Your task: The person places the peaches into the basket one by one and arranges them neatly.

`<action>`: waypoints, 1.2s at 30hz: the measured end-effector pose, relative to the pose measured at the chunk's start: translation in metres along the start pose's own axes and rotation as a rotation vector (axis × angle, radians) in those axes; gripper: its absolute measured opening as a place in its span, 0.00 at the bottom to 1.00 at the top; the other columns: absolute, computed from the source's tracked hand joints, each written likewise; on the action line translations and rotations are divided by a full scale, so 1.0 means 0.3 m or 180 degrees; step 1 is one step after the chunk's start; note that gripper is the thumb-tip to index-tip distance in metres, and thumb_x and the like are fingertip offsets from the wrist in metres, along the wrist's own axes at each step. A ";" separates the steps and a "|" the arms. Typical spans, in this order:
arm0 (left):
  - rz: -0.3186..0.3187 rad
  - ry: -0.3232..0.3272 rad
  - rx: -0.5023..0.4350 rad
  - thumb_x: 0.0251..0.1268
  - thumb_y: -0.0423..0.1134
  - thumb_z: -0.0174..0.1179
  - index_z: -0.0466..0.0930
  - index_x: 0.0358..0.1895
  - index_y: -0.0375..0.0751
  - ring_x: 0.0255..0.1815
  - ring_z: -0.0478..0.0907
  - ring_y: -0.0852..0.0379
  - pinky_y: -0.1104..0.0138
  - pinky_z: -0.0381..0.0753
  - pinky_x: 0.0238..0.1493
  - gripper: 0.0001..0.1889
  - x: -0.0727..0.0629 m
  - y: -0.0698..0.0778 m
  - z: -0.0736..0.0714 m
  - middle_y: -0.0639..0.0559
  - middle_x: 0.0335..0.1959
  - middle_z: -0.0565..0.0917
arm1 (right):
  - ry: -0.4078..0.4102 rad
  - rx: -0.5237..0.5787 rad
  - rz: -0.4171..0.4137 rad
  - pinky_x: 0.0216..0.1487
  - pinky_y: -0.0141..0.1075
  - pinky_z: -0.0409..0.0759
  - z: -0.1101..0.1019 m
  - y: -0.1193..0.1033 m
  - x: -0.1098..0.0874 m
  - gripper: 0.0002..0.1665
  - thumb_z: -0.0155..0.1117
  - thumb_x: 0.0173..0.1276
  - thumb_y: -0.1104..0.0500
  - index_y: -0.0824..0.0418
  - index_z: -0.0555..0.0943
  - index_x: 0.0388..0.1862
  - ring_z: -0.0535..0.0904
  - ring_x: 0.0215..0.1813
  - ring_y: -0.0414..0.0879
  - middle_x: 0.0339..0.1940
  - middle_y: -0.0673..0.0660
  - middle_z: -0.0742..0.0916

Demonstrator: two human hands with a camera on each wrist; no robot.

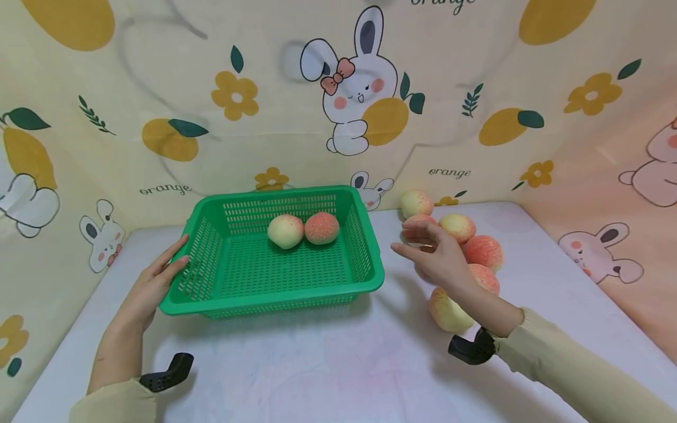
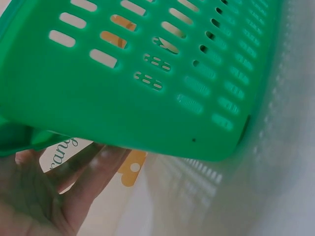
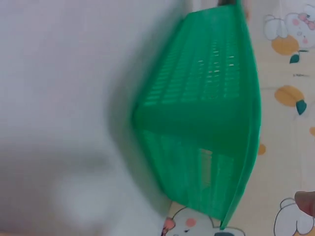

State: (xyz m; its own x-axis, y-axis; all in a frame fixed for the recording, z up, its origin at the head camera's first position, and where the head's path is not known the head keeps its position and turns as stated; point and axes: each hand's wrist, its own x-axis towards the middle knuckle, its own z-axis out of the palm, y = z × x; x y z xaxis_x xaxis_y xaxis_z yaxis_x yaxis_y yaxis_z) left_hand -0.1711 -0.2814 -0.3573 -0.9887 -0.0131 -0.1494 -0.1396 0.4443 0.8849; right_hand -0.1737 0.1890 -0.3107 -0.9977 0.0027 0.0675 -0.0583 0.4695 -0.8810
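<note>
A green plastic basket (image 1: pixel 275 296) stands on the table, with a pale peach (image 1: pixel 285 231) and a redder peach (image 1: pixel 322 228) inside near its back wall. At its left end, my left hand (image 1: pixel 150 288) touches the rim with straight fingers. The left wrist view shows this hand (image 2: pixel 54 196) beside the basket's slotted wall (image 2: pixel 123 88). My right hand (image 1: pixel 444 258) is over the peaches right of the basket, fingers slightly bent and apart, holding nothing visible. It partly hides a peach (image 1: pixel 421 218) behind it. In the right wrist view, only a fingertip (image 3: pixel 306 202) shows, beyond the basket (image 3: pixel 197 118).
Several loose peaches lie right of the basket, among them a pale one (image 1: pixel 416 204) at the back, a red one (image 1: pixel 483 252) and a yellowish one (image 1: pixel 449 311) at the front. A printed cloth (image 1: pixel 296 158) hangs behind the white table (image 1: pixel 317 370).
</note>
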 end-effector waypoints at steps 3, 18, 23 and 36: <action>-0.0018 -0.0014 -0.0014 0.72 0.61 0.42 0.42 0.76 0.66 0.37 0.72 0.75 0.76 0.72 0.38 0.33 0.002 -0.001 0.002 0.39 0.78 0.42 | -0.0003 0.0036 0.0051 0.51 0.33 0.77 -0.027 0.017 -0.023 0.32 0.70 0.61 0.46 0.61 0.74 0.59 0.76 0.57 0.52 0.57 0.60 0.80; -0.0098 -0.0041 0.0037 0.72 0.63 0.41 0.41 0.76 0.69 0.43 0.68 0.73 0.75 0.71 0.40 0.33 0.007 0.002 -0.002 0.41 0.78 0.41 | -0.0050 -0.0154 0.0156 0.49 0.22 0.73 -0.084 0.063 -0.103 0.33 0.66 0.64 0.43 0.60 0.72 0.61 0.74 0.58 0.51 0.60 0.59 0.78; -0.0132 -0.0050 0.0050 0.72 0.63 0.40 0.41 0.76 0.69 0.47 0.66 0.69 0.73 0.69 0.41 0.33 0.009 0.001 -0.001 0.42 0.79 0.40 | -0.0026 -0.0327 0.0269 0.52 0.26 0.72 -0.094 0.071 -0.123 0.33 0.66 0.62 0.40 0.54 0.73 0.62 0.75 0.58 0.49 0.61 0.54 0.78; -0.0032 -0.0010 -0.0130 0.72 0.62 0.43 0.43 0.76 0.69 0.33 0.75 0.73 0.75 0.73 0.37 0.33 0.001 0.000 -0.004 0.39 0.78 0.42 | 0.0013 -0.0426 0.0178 0.60 0.47 0.65 -0.115 0.106 -0.157 0.34 0.67 0.63 0.43 0.62 0.73 0.61 0.71 0.62 0.54 0.61 0.61 0.79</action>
State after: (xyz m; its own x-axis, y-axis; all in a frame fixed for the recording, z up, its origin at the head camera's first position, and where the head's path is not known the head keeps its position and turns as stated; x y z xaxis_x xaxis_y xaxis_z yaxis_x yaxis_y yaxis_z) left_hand -0.1715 -0.2824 -0.3567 -0.9871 -0.0145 -0.1595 -0.1516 0.4071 0.9007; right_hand -0.1273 0.2343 -0.3258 -0.9991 0.0357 0.0223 0.0026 0.5822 -0.8130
